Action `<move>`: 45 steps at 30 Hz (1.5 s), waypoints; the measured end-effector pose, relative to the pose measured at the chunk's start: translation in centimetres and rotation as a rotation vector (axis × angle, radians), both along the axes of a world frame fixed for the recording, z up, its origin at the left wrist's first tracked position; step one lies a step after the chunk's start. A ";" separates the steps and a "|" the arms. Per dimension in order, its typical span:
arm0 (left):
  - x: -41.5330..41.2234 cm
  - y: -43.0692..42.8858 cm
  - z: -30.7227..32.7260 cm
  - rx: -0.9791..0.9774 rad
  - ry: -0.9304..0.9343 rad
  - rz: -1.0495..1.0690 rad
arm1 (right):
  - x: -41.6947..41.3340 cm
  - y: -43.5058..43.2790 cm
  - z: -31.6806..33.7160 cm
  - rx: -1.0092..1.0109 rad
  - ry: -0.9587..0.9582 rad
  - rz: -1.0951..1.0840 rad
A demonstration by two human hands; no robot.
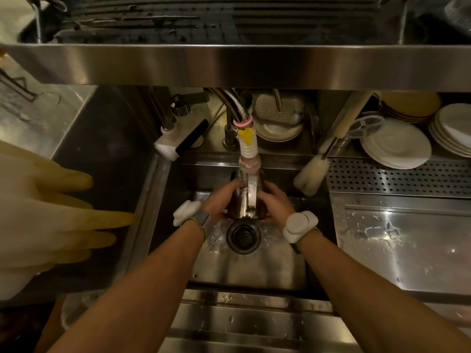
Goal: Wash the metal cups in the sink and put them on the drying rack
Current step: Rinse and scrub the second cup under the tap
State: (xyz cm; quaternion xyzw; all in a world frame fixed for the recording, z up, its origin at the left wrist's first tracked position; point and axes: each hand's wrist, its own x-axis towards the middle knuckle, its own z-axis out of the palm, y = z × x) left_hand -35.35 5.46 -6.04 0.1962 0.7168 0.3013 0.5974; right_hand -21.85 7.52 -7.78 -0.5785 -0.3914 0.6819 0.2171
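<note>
Two hands hold a metal cup [244, 200] under the tap [248, 151], down in the sink [254, 273].

A big steel shelf [229, 64] sticks out across the top and hides what is behind the tap. A yellow rubber glove [51, 217] hangs on the left, blurry and cut off at the edge. On the right a white bottle brush [309, 178] leans at the sink corner, next to a metal tray with holes [397, 177] and stacks of white plates [395, 146]. The cup sits between both hands, just above the drain hole [243, 235] — the left hand [219, 200] curls round one side, the right hand [276, 203] round the other. The tap's end covers the cup's top, so its inside is hard to see.
</note>
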 end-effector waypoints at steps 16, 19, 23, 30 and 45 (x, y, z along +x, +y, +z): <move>-0.3 0.0 0.8 -0.013 0.018 -0.024 | -0.7 0.6 1.5 -0.100 -0.084 -0.003; -0.4 -0.4 0.6 0.131 -0.032 -0.050 | -0.6 0.3 1.4 -0.016 -0.042 -0.004; 0.0 -0.5 0.9 -0.001 0.011 -0.078 | -0.3 0.2 1.3 -0.036 -0.095 0.043; -0.1 -0.1 0.5 -0.127 -0.066 -0.016 | -0.4 0.3 1.4 -0.068 -0.171 -0.005; 1.2 0.4 1.5 -0.031 -0.151 -0.104 | -1.1 0.3 1.6 -0.174 -0.021 -0.138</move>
